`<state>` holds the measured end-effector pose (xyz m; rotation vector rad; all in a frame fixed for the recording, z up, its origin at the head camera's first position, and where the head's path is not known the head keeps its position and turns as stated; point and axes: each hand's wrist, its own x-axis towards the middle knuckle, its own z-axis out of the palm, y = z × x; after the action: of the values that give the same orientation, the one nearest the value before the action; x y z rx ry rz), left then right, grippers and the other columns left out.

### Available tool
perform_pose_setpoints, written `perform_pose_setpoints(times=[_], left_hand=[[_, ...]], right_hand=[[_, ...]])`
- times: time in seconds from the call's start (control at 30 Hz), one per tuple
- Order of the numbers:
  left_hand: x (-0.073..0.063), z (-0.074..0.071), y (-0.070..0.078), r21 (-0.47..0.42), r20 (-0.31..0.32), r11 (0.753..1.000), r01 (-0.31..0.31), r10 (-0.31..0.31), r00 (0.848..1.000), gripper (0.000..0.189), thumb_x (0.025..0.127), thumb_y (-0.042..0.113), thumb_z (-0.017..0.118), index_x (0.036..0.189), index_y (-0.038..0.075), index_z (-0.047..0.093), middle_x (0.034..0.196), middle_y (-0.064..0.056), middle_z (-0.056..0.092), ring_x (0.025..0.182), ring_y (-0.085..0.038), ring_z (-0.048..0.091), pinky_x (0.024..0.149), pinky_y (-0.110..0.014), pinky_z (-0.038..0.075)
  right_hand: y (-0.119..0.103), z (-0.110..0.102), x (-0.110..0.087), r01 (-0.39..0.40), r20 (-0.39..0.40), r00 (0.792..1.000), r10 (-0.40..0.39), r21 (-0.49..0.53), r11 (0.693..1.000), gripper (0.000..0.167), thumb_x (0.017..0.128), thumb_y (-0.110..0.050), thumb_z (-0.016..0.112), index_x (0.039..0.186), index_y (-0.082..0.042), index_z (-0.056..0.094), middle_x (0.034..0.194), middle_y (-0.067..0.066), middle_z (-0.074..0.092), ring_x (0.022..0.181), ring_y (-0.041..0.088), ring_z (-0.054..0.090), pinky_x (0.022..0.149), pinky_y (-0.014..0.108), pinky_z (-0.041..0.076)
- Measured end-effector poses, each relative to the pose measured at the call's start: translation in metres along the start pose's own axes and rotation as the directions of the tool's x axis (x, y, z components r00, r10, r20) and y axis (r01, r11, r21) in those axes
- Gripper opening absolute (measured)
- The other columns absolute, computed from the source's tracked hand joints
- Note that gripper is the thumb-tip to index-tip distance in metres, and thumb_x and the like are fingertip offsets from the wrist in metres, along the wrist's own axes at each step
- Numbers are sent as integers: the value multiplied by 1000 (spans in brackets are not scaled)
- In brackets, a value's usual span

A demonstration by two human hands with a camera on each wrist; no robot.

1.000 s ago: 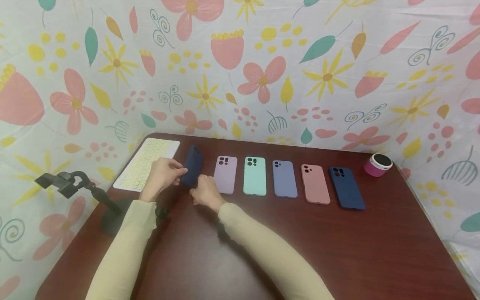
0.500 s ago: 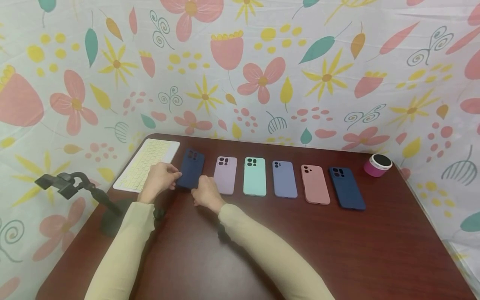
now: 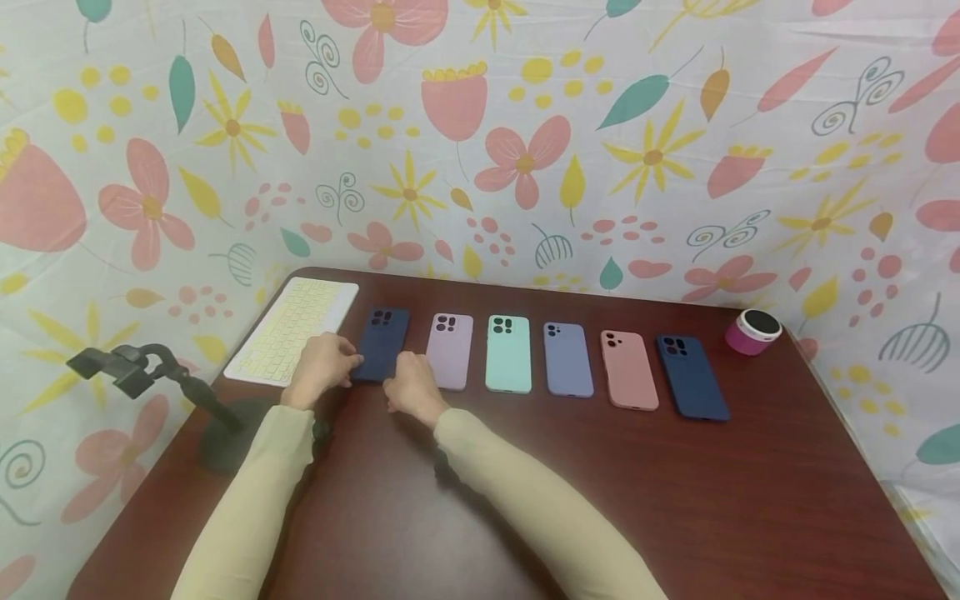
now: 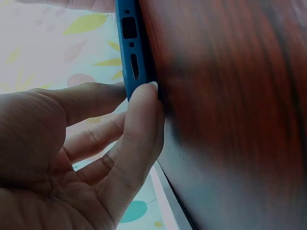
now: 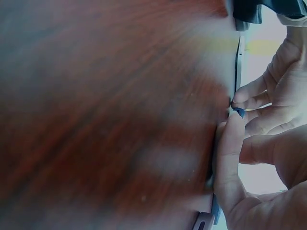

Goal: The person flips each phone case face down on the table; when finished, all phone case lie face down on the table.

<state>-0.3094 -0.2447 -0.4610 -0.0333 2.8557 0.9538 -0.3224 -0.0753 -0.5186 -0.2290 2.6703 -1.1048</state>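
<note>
In the head view a dark blue phone case (image 3: 382, 346) lies back side up at the left end of a row of cases. My left hand (image 3: 322, 368) pinches its lower left corner; the left wrist view shows thumb and finger of the left hand (image 4: 105, 148) on either side of the case (image 4: 130, 52), whose bottom edge has port openings. At the lower right corner my right hand (image 3: 414, 387) pinches the same case. Only a small bit of the case (image 5: 238, 111) shows beyond the right hand (image 5: 261, 201) in the right wrist view.
Rightward lie lilac (image 3: 450, 354), mint (image 3: 508, 357), periwinkle (image 3: 568, 362), pink (image 3: 628, 372) and another dark blue case (image 3: 693, 381). A pink-and-white round speaker (image 3: 752, 332) stands far right. Left are a white keyboard (image 3: 288, 329) and a black stand (image 3: 197, 392).
The dark blue case has gone from tilted up on its side to lying flat, and has slid slightly toward me. Both hands have stayed at its lower corners.
</note>
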Motion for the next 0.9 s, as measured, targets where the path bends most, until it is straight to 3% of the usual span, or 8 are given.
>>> perform_pose_setpoints(times=[0.33, 0.4, 0.53, 0.67, 0.77, 0.9], left_hand=[[2, 0, 0, 47, -21, 999, 13, -12, 1000, 32, 104, 14, 71, 123, -11, 74, 114, -30, 79, 68, -18, 77, 64, -30, 61], [0, 0, 2, 70, -49, 997, 15, -11, 999, 35, 104, 18, 70, 126, -10, 73, 118, -30, 79, 74, -23, 79, 71, -36, 63], [-4, 2, 11, 110, -138, 994, 4, 11, 990, 42, 105, 30, 69, 129, -5, 72, 125, -27, 78, 96, -37, 79, 83, -51, 64], [-10, 8, 22, 109, -216, 990, -88, 110, 970, 45, 105, 34, 70, 132, -3, 71, 118, -25, 79, 97, -39, 77, 81, -54, 63], [-13, 13, 27, 106, -230, 979, -176, 196, 953, 48, 104, 33, 72, 134, -3, 70, 114, -25, 78, 95, -38, 75, 79, -54, 62], [-14, 18, 31, 107, -223, 962, -253, 271, 936, 54, 104, 36, 74, 142, -2, 65, 135, -27, 71, 120, -45, 70, 100, -61, 59]], right_hand=[[2, 0, 4, 4, 18, 1000, -5, 15, 1000, 15, 97, -6, 72, 82, -5, 72, 50, -4, 68, 43, 7, 70, 51, 20, 57], [1, -4, 1, 20, 17, 1000, -21, 41, 999, 10, 98, -9, 72, 98, 1, 73, 52, -2, 69, 44, 8, 70, 52, 21, 57], [-10, -28, -22, 58, -36, 998, -55, 91, 994, 48, 101, -12, 71, 141, 10, 58, 63, 5, 72, 49, 12, 72, 57, 23, 59], [-23, -60, -49, 106, -130, 987, -98, 56, 993, 58, 104, -15, 71, 154, 6, 50, 86, 10, 78, 65, 12, 73, 63, 24, 58], [-21, -74, -58, 137, -195, 971, -138, -20, 990, 59, 106, -21, 70, 156, 1, 50, 99, 8, 79, 73, 12, 71, 67, 26, 57], [-13, -94, -68, 194, -269, 939, -213, -95, 976, 55, 107, -29, 69, 154, -2, 54, 107, 10, 80, 89, 22, 78, 81, 39, 65]])
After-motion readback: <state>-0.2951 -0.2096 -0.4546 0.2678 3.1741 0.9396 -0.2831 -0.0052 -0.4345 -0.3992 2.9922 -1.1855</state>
